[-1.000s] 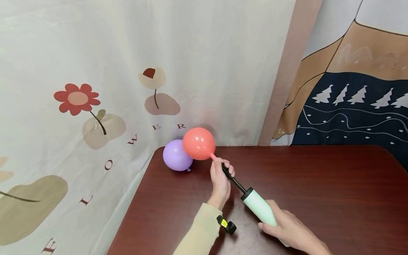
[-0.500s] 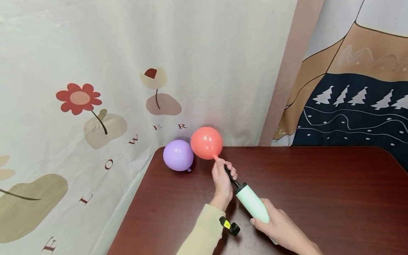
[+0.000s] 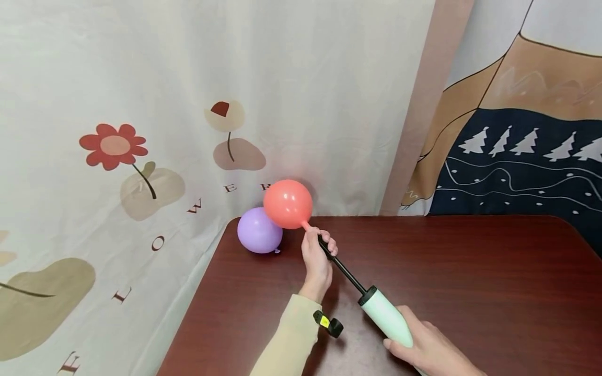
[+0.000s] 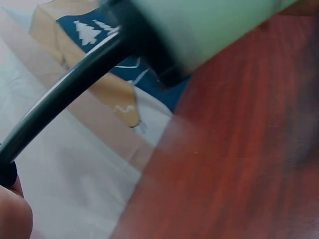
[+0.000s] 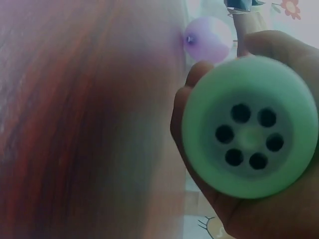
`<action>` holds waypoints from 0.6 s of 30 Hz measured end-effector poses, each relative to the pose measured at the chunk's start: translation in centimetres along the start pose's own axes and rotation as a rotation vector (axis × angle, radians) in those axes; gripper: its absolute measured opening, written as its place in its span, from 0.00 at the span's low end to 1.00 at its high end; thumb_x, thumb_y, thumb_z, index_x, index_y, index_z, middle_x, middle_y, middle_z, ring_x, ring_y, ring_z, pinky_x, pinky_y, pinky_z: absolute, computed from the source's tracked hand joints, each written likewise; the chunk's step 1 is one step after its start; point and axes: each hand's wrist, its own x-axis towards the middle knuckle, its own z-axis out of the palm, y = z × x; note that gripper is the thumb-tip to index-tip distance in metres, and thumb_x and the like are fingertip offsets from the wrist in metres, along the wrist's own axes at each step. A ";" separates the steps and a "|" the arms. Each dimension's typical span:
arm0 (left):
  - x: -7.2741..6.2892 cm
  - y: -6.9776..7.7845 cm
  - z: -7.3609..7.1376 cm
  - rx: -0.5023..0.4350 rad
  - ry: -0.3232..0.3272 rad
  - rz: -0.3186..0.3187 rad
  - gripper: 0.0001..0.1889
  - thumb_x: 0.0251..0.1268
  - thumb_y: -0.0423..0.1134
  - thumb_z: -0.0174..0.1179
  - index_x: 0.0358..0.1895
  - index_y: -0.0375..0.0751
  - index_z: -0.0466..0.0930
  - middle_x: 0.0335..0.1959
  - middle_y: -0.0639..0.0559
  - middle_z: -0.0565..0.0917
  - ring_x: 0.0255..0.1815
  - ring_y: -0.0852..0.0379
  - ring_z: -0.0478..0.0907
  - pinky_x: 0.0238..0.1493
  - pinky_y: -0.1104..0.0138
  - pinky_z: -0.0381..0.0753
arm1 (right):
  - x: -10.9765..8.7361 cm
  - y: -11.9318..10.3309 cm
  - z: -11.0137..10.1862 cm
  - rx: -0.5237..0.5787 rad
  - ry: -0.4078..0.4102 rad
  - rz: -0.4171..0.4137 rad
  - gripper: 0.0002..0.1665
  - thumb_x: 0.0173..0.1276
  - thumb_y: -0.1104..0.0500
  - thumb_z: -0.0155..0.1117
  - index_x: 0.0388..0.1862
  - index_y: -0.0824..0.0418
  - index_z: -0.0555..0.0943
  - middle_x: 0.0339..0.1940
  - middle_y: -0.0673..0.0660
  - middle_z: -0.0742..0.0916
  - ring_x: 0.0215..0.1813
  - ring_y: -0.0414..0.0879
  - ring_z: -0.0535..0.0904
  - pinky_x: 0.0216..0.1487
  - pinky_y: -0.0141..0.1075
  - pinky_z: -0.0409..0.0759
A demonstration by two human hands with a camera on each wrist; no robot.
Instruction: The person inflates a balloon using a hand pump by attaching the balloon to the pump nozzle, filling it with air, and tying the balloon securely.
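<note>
Purple balloon, left of pump: filled, looks tied, done. Red balloon, pump's far end: round, untied; likely left: more air, tying. Left hand clamped on neck, pump's black end. Right hand wrapped round pump. Table edge beyond pump; room right.

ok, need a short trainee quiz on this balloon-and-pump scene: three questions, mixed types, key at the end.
1. True or false: the red balloon is at the same end of the pump as the left hand.
2. Which hand grips the mint-green barrel? A) left B) right C) neither
3. Right wrist view: how many dark holes show in the barrel's end?

Key:
1. True
2. B, the right hand
3. Six
</note>
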 end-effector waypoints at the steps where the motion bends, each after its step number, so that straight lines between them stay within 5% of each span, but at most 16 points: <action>1: -0.4 -0.4 0.0 0.002 -0.008 -0.005 0.14 0.85 0.37 0.39 0.34 0.43 0.66 0.24 0.53 0.69 0.17 0.64 0.65 0.18 0.75 0.66 | 0.2 -0.1 0.1 -0.008 0.008 0.008 0.37 0.65 0.43 0.75 0.63 0.58 0.71 0.38 0.49 0.81 0.34 0.39 0.75 0.33 0.36 0.74; 11: -3.7 -3.4 0.2 0.057 -0.047 -0.091 0.14 0.84 0.38 0.39 0.33 0.42 0.67 0.25 0.54 0.69 0.18 0.63 0.66 0.20 0.75 0.69 | 1.9 -1.7 0.9 -0.005 0.112 -0.052 0.37 0.65 0.43 0.74 0.64 0.60 0.73 0.35 0.49 0.84 0.31 0.35 0.77 0.30 0.33 0.75; 18: -2.1 -2.1 -0.2 0.077 -0.029 -0.076 0.15 0.85 0.38 0.39 0.33 0.43 0.67 0.23 0.55 0.69 0.16 0.63 0.65 0.17 0.75 0.67 | 2.0 -2.5 1.7 0.090 0.080 0.010 0.37 0.66 0.42 0.73 0.67 0.57 0.73 0.40 0.47 0.84 0.35 0.38 0.78 0.35 0.33 0.76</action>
